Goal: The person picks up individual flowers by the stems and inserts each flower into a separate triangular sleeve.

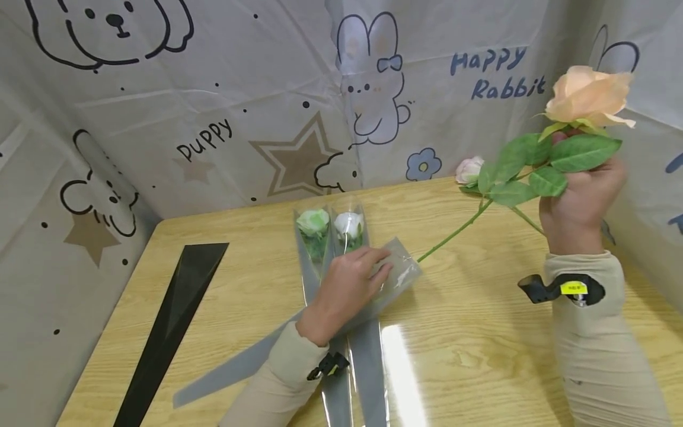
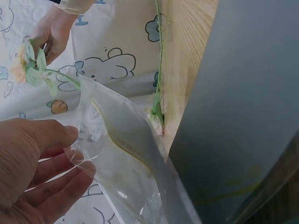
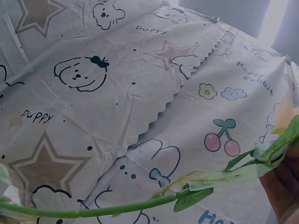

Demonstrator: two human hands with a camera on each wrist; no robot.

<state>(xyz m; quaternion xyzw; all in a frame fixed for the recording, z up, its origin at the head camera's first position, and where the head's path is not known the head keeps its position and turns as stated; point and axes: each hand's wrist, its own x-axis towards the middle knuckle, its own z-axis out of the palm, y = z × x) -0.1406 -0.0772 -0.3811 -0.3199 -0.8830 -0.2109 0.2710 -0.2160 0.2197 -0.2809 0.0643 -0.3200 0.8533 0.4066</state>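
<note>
High at the right, my right hand [image 1: 581, 204] grips a peach artificial rose [image 1: 587, 98] just under its bloom. Its green stem slants down leftward to the mouth of a grey flower sleeve [image 1: 237, 369] with a clear front. My left hand [image 1: 344, 287] pinches the clear film near that mouth between thumb and fingertips, as the left wrist view shows. This sleeve lies across two filled sleeves, one around a green rose [image 1: 313, 222], the other around a white rose [image 1: 348, 225]. In the right wrist view, the stem [image 3: 135, 205] runs left from the leaves.
A black folded sleeve [image 1: 171, 320] lies on the left of the wooden table [image 1: 469, 356]. A pale pink rose [image 1: 469, 170] lies at the back right, partly behind the peach rose's leaves. A printed cloth [image 1: 213, 71] hangs around the table's back and sides.
</note>
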